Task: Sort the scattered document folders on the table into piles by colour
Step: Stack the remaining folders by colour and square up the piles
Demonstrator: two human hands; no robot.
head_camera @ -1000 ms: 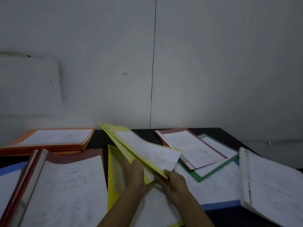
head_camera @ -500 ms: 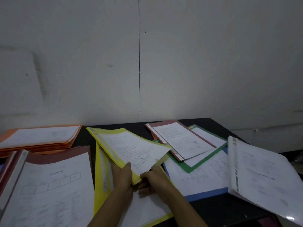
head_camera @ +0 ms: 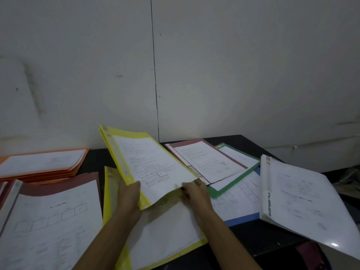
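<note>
A bundle of yellow folders (head_camera: 148,162) is tilted up above the table centre. My left hand (head_camera: 128,195) grips its near left edge and my right hand (head_camera: 194,193) pinches its near right corner. Under it another yellow folder (head_camera: 165,236) lies flat. An orange pile (head_camera: 42,164) sits far left. A maroon pile (head_camera: 50,217) lies near left. A maroon folder (head_camera: 206,160) rests on a green folder (head_camera: 237,172), which rests on a blue folder (head_camera: 239,203). White folders (head_camera: 300,199) lie at the right.
The dark table (head_camera: 247,240) butts against a pale wall (head_camera: 175,65). Its right edge drops off behind the white folders. A dark reddish object (head_camera: 311,254) shows at the near right corner.
Both hands have lifted the far end of the yellow bundle higher and steeper. The view has swung slightly, so the folders sit a little differently in frame.
</note>
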